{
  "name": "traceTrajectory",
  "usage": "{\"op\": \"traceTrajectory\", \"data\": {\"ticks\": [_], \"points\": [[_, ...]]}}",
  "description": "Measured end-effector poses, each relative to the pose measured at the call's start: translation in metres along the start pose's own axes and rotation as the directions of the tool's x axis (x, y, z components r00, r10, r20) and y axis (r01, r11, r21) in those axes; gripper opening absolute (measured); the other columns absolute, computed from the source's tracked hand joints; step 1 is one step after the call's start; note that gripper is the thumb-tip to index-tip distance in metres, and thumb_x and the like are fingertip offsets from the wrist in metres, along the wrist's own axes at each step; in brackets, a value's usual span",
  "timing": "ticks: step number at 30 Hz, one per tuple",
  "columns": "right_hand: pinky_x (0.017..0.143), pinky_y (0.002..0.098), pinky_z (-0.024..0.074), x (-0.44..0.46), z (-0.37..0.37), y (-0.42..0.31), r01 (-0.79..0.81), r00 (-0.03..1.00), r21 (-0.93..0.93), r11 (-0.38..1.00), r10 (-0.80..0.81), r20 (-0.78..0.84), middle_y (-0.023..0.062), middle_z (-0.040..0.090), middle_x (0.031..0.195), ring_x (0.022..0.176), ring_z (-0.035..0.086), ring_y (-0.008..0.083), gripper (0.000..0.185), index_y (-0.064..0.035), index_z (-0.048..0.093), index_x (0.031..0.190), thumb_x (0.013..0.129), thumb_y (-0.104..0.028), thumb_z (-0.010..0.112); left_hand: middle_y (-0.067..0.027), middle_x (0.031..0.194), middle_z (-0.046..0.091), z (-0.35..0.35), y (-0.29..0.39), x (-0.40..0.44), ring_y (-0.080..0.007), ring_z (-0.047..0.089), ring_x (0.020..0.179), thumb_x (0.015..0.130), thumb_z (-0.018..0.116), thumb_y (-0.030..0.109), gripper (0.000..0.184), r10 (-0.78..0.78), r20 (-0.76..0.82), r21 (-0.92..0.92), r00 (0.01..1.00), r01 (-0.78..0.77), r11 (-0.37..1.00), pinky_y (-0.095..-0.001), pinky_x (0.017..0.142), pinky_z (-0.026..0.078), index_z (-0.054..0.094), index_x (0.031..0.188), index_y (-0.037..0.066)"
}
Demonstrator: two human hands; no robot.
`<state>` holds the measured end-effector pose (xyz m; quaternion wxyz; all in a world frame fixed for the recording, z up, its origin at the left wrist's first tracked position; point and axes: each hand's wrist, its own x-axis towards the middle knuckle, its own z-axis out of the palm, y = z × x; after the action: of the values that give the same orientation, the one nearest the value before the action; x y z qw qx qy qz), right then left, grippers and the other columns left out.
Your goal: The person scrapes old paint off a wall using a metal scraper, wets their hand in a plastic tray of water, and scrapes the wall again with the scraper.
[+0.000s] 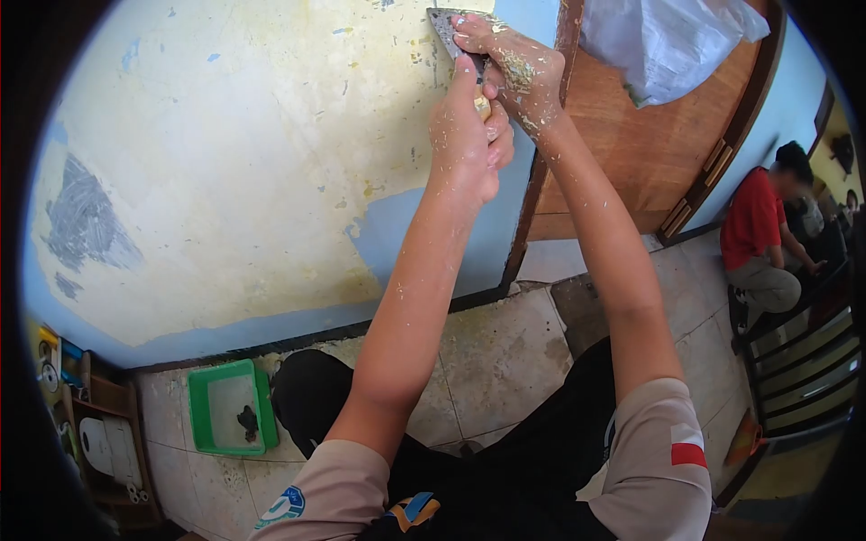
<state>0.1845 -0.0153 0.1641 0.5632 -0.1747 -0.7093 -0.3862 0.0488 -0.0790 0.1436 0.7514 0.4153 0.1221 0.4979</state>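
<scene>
Against the wall (244, 162), near its top edge in view, a paint scraper (442, 25) with a dark, worn metal blade rests on the flaking paint. My left hand (471, 131) is wrapped round its yellowish handle, thumb pointing up towards the blade. My right hand (523, 68) grips it higher up, with fingers laid on the blade. Paint flakes stick to both hands and forearms, thickest on the back of the right one. Pale yellow shows over most of the wall, with blue paint along the lower and right borders and a grey scuffed patch (86, 216) at left.
A green tray (271, 410) with a dark lump inside sits on the tiled floor (496, 361). Right of the wall is a wooden door (631, 171) with a white plastic bag (672, 45) hanging there. A shelf (113, 397) stands at left. A person in red (753, 212) crouches at right.
</scene>
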Motion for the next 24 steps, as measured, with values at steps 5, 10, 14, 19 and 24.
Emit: {"op": "traceTrajectory", "data": {"ticks": [5,10,14,19,24], "points": [[0.069,0.0292,0.0626,0.011,0.005,0.001,-0.205,0.976,0.169,0.964,0.215,-0.042,0.0191,0.076,0.102,0.089,0.077,0.0237,0.017,0.0023,0.075,0.098,0.082,0.002,0.074,0.0056,0.051,0.03,0.007,0.011,0.006,-0.0083,0.019,0.036,0.107,0.039,0.054,0.042,-0.007,0.039,0.024,0.999,0.006,1.0,-0.0256,0.036,0.015,0.046,0.086,0.019],[0.057,0.0242,0.0584,0.01,-0.004,-0.005,-0.069,0.997,0.029,0.997,0.07,-0.037,0.0178,0.077,0.102,0.073,0.074,0.0173,0.017,0.0036,0.074,0.098,0.081,0.003,0.074,0.0057,0.051,0.03,0.002,0.003,0.004,-0.0083,0.018,0.036,0.107,0.039,0.055,0.042,0.018,0.056,0.027,0.998,-0.019,0.999,-0.0257,0.036,0.015,0.046,0.086,0.019],[0.051,0.0237,0.0546,0.033,-0.008,0.004,0.055,0.998,-0.105,0.993,-0.06,-0.036,0.0154,0.077,0.098,0.061,0.069,0.0147,0.013,0.0018,0.074,0.099,0.086,0.001,0.072,0.0059,0.05,0.029,0.013,0.014,0.013,-0.0081,0.017,0.036,0.106,0.039,0.056,0.042,0.01,0.05,0.048,0.999,-0.013,0.999,-0.0258,0.036,0.014,0.045,0.086,0.019],[0.074,0.0281,0.0617,0.001,0.003,0.013,0.075,0.995,-0.082,0.994,-0.081,-0.061,0.0061,0.076,0.113,0.1,0.075,0.0214,0.037,-0.0093,0.075,0.101,0.066,0.002,0.076,0.0059,0.05,0.029,0.002,-0.001,0.008,-0.0081,0.017,0.036,0.106,0.039,0.056,0.043,0.011,0.047,0.019,0.999,-0.012,1.0,-0.0262,0.036,0.014,0.045,0.086,0.018],[0.066,0.0235,0.0582,0.023,-0.003,0.02,-0.045,0.998,-0.004,0.999,0.045,-0.034,0.0104,0.075,0.117,0.083,0.075,0.0156,0.035,-0.0066,0.076,0.108,0.075,0.003,0.075,0.006,0.05,0.029,0.011,0.016,0.021,-0.008,0.017,0.035,0.105,0.04,0.058,0.045,0.029,0.101,0.043,0.994,-0.033,0.999,-0.0262,0.036,0.014,0.045,0.085,0.018]]}}
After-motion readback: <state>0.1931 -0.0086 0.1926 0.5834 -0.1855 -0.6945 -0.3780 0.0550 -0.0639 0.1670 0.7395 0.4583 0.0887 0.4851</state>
